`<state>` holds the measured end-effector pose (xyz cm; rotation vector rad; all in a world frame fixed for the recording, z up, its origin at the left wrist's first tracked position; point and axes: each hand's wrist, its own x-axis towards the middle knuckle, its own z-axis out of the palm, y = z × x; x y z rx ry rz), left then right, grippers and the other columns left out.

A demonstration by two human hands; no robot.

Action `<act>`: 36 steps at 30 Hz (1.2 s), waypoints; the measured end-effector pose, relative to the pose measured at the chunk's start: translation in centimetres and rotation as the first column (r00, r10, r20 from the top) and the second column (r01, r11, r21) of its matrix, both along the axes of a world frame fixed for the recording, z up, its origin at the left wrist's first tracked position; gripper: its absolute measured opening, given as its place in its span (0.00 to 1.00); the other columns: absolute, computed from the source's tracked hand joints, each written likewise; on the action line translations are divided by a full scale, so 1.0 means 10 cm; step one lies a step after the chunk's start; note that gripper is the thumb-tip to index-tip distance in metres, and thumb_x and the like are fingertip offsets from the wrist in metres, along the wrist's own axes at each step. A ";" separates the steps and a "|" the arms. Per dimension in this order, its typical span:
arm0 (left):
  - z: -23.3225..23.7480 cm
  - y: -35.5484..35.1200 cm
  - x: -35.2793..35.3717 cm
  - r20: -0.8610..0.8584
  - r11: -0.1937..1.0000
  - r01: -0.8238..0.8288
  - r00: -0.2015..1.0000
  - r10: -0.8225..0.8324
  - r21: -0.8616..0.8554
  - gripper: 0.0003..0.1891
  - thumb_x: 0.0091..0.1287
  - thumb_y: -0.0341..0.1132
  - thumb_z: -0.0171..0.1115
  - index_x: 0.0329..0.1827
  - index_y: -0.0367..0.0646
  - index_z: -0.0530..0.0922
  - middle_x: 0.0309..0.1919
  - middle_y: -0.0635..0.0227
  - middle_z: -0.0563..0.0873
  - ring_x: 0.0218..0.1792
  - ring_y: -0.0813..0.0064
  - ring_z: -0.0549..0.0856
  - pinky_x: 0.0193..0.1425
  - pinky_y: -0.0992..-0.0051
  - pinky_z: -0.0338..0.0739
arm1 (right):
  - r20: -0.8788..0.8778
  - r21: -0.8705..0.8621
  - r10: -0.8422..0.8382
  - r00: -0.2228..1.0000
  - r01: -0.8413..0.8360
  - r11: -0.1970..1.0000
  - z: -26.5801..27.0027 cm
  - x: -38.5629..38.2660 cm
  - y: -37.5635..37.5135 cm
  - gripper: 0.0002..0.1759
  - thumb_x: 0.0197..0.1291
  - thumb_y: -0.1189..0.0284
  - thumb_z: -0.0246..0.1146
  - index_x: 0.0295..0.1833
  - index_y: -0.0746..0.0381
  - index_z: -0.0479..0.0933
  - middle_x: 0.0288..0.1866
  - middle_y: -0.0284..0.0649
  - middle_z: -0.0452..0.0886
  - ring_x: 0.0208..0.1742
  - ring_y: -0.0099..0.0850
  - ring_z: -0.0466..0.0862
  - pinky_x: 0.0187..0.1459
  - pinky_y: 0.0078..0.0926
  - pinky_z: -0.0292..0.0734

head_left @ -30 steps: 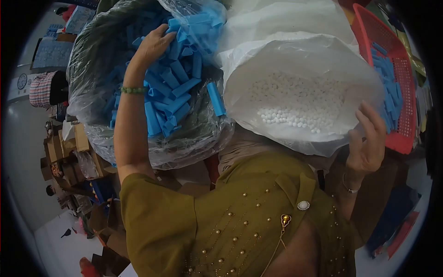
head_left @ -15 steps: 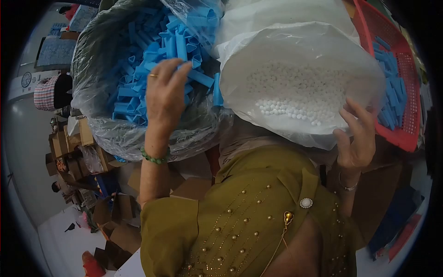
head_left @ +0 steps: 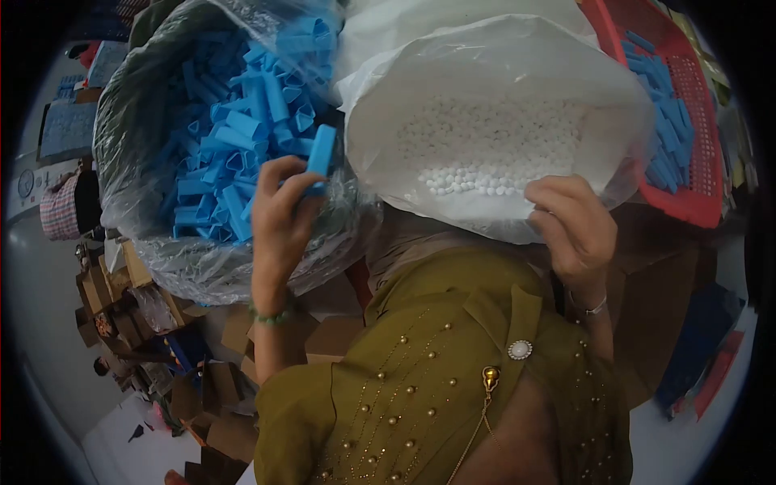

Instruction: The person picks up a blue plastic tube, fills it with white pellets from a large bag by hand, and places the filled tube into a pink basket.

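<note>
My left hand (head_left: 283,212) is closed on a short blue plastic tube (head_left: 322,150), which stands nearly upright between thumb and fingers. Beneath and beyond it, a heap of similar blue tubes (head_left: 234,133), hollow and some triangular at the ends, fills a large container lined with clear plastic (head_left: 133,234). My right hand (head_left: 575,230) is at the near edge of an open white bag (head_left: 485,56). Its fingertips are drawn together beside the small white balls (head_left: 477,178) in the bag; whatever they pinch is too small to make out.
To the right stands a red perforated basket (head_left: 702,105) holding more blue tubes (head_left: 667,129). Cardboard boxes (head_left: 659,299) lie below on the right, and more boxes (head_left: 222,396) stand at lower left. A wall clock (head_left: 26,183) hangs at far left.
My left hand has come back from the heap with a blue tube in its fingers. My right hand has moved left to the balls, and its spread fingers have closed. The view has shifted slightly.
</note>
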<state>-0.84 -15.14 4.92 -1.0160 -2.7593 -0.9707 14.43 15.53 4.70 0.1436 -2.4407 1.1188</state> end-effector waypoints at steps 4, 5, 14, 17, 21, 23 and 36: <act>0.65 0.19 0.30 0.322 0.968 0.197 0.916 -0.239 0.157 0.10 0.52 0.20 0.66 0.38 0.39 0.81 0.46 0.61 0.78 0.43 0.69 0.80 0.40 0.75 0.75 | -0.026 -0.071 0.188 0.982 -0.189 0.979 -0.04 -0.10 -0.18 0.20 0.47 0.78 0.70 0.49 0.66 0.80 0.47 0.44 0.81 0.41 0.40 0.82 0.40 0.32 0.78; 0.68 0.29 0.34 0.417 0.915 0.325 0.817 -0.399 0.240 0.09 0.53 0.21 0.65 0.37 0.38 0.80 0.46 0.60 0.78 0.43 0.69 0.80 0.41 0.76 0.75 | -0.021 -0.060 0.174 0.984 -0.175 0.983 -0.03 -0.14 -0.23 0.20 0.47 0.78 0.70 0.49 0.66 0.80 0.47 0.44 0.81 0.41 0.40 0.82 0.40 0.32 0.78; -0.27 1.31 0.10 0.386 0.942 0.272 0.862 -0.330 0.199 0.27 0.53 0.24 0.67 0.59 0.36 0.73 0.52 0.54 0.76 0.50 0.52 0.80 0.53 0.63 0.77 | 0.224 0.300 -0.114 0.968 0.043 0.953 -0.36 -0.29 0.30 0.13 0.46 0.76 0.67 0.40 0.65 0.79 0.37 0.45 0.79 0.40 0.46 0.81 0.39 0.40 0.76; -0.58 1.49 0.08 0.210 0.949 0.287 0.943 -0.257 -0.128 0.28 0.51 0.26 0.68 0.59 0.37 0.74 0.52 0.48 0.77 0.51 0.45 0.79 0.53 0.59 0.76 | 0.376 0.544 -0.292 0.879 0.045 0.838 -0.61 -0.37 0.36 0.11 0.45 0.76 0.65 0.38 0.64 0.80 0.34 0.46 0.77 0.39 0.47 0.80 0.40 0.41 0.76; -0.82 1.57 -0.01 0.190 0.975 0.223 0.956 -0.223 0.019 0.25 0.51 0.27 0.68 0.56 0.36 0.76 0.43 0.50 0.81 0.44 0.50 0.81 0.48 0.56 0.76 | 0.331 0.366 -0.204 0.921 0.074 0.928 -0.73 -0.55 0.18 0.11 0.45 0.76 0.66 0.38 0.65 0.80 0.32 0.46 0.77 0.39 0.47 0.80 0.41 0.41 0.77; -0.74 1.53 -0.03 0.374 0.982 0.132 0.911 -0.174 0.135 0.23 0.52 0.27 0.68 0.54 0.36 0.78 0.40 0.53 0.83 0.40 0.57 0.82 0.45 0.60 0.76 | 0.343 0.275 -0.191 0.920 0.096 0.957 -0.73 -0.57 0.17 0.13 0.45 0.76 0.66 0.40 0.65 0.80 0.33 0.47 0.78 0.39 0.47 0.80 0.41 0.40 0.77; -0.46 1.60 0.04 0.297 0.882 0.171 0.899 -0.322 0.439 0.20 0.53 0.24 0.70 0.51 0.45 0.83 0.35 0.66 0.85 0.32 0.75 0.80 0.34 0.75 0.75 | 0.427 -0.358 -0.062 0.902 0.231 0.905 -0.55 -0.47 0.20 0.16 0.49 0.81 0.68 0.46 0.66 0.80 0.38 0.37 0.81 0.40 0.25 0.80 0.42 0.24 0.75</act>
